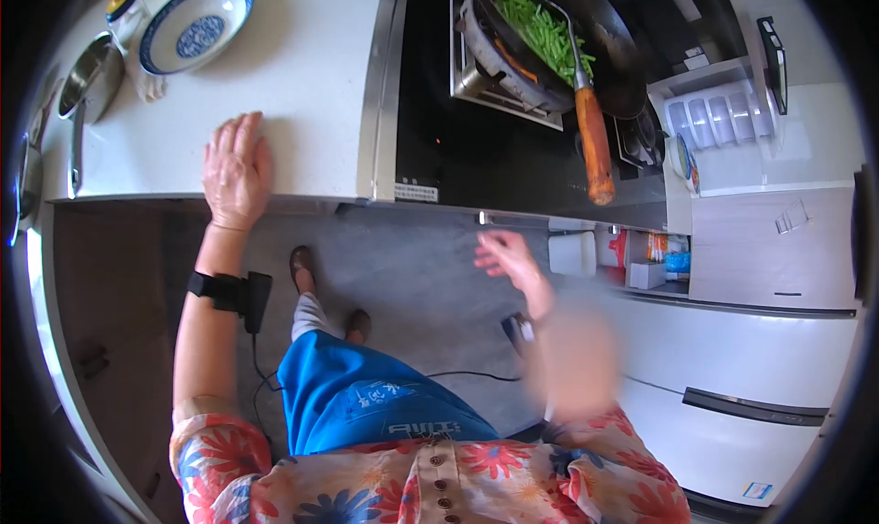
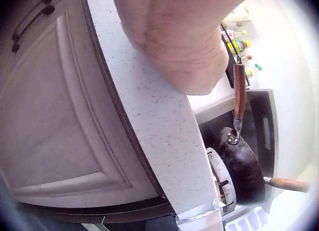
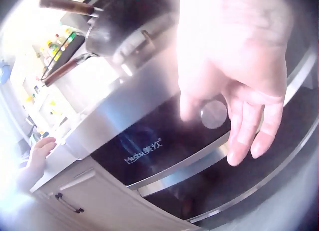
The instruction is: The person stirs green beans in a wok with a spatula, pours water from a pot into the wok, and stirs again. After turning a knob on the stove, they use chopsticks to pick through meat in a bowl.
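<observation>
My left hand (image 1: 236, 172) rests on the white countertop (image 1: 320, 94) near its front edge, fingers straight and holding nothing. My right hand (image 1: 513, 260) is in front of the stove's front edge. In the right wrist view its fingers (image 3: 244, 136) hang loosely beside a round knob (image 3: 214, 114) on the dark front panel, with the thumb close to the knob. On the stove a dark wok (image 2: 241, 166) holds chopped green beans (image 1: 540, 30). A utensil with a wooden handle (image 1: 595, 149) leans in the wok, its handle reaching past the rim.
A blue-rimmed plate (image 1: 197, 25) and a small saucepan (image 1: 92, 75) stand on the counter at left. Right of the stove is a white rack (image 1: 719, 121). Below it an open drawer (image 1: 641, 259) holds packets. A cable (image 1: 476, 374) hangs near the body.
</observation>
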### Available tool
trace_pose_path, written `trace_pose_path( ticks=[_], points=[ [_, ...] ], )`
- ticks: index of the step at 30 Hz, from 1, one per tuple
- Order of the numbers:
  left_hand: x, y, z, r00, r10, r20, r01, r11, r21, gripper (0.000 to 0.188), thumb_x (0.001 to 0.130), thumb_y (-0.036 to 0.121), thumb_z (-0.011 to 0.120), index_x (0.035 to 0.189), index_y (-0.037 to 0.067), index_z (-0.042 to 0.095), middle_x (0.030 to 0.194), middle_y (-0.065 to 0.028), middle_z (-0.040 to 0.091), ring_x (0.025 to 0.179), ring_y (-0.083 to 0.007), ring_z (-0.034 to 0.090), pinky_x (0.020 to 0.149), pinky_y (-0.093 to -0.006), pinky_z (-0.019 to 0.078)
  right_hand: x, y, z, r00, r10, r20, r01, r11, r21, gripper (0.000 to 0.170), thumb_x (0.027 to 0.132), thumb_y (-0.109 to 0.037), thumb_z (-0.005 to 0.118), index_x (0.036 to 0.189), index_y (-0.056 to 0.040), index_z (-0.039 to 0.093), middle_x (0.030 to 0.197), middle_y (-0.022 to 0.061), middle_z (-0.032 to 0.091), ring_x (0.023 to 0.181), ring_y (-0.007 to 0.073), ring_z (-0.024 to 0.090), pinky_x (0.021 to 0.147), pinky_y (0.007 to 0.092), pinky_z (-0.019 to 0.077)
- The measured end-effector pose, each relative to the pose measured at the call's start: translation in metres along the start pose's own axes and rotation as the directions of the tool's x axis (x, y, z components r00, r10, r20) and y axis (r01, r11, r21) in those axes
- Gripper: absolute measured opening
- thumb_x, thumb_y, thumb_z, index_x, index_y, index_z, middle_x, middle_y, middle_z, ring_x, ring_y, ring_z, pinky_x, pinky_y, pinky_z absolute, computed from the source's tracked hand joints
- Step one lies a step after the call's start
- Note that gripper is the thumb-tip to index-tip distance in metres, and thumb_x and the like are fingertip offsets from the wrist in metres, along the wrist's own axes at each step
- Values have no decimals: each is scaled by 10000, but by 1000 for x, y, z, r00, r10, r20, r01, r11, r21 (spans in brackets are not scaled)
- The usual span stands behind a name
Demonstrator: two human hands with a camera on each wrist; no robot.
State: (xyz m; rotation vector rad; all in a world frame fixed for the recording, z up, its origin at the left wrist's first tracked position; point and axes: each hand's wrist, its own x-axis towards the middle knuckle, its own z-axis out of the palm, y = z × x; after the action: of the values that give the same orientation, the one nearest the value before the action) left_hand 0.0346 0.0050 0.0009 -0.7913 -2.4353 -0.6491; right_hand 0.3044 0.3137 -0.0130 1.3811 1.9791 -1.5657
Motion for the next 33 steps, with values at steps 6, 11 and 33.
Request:
trace_pose_path(
  ticks=[6,11,33],
  points=[
    [1,-4,-22,992,-82,93,112,916,-386,303,785,68,519,1084,15,506,1053,-148,528,977,-315,495,824,-375,412,-109,-71,-23,910,-391,-134,386,920,-64,288,807,-32,592,1085,13,530,820,73,621,694,130,611,642,222,483],
    [-43,-40,-86,829,-405,386,558,555,-616,184,834,59,508,994,-17,560,849,-104,604,711,-181,583,633,-257,468,-114,-114,-58,585,-722,-370,676,686,-269,329,773,4,611,1091,-32,538,877,41,616,744,86,583,648,204,465],
    [31,-204,-117,529,-532,661,399,-532,-747,109,907,83,423,965,19,491,603,26,379,353,-45,274,301,-192,241,-122,-225,-87,227,-898,-376,629,430,-648,213,774,-52,617,980,-11,578,974,87,599,862,158,575,759,259,448]
  ],
)
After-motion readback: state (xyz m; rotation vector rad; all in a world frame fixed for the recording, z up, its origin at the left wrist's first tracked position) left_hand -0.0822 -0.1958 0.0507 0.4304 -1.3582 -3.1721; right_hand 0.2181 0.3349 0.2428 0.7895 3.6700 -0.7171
